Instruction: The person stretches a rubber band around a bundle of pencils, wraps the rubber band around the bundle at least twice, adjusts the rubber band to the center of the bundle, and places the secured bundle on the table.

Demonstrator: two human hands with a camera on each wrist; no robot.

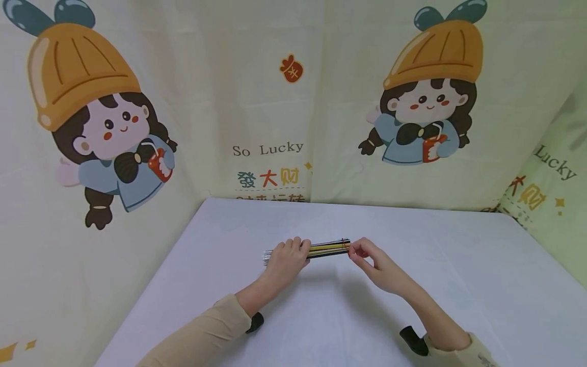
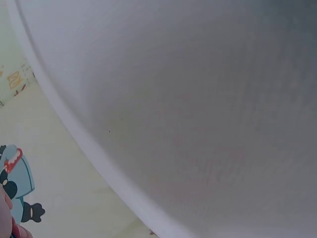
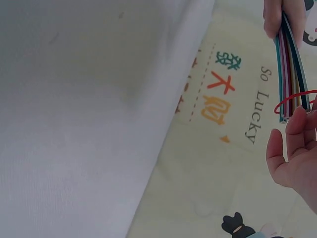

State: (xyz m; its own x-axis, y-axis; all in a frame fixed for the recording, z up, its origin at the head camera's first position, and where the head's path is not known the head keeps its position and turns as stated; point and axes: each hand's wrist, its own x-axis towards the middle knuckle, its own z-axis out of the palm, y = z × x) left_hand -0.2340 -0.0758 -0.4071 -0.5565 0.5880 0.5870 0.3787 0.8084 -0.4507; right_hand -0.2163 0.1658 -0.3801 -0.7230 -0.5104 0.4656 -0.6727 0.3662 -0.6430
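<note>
In the head view my left hand point(image 1: 288, 257) grips a bundle of slim coloured sticks point(image 1: 327, 248) around its left part. The bundle lies almost level above the table, its whitish ends poking out left of the hand. A thin red band point(image 3: 292, 98) loops around the other end in the right wrist view, where teal, purple, maroon, tan and dark blue sticks show. At that end, my right hand point(image 1: 380, 267) has its thumb and fingertips drawn together at the band and pinches it. The left wrist view shows only a sliver of a hand point(image 2: 6, 218).
A white-covered table point(image 1: 229, 219) spreads beneath both hands. Behind it hangs a cream cloth point(image 1: 257, 102) printed with cartoon figures and lettering. Dark wrist-worn pieces jut from both sleeves, one by the left cuff point(image 1: 236, 311).
</note>
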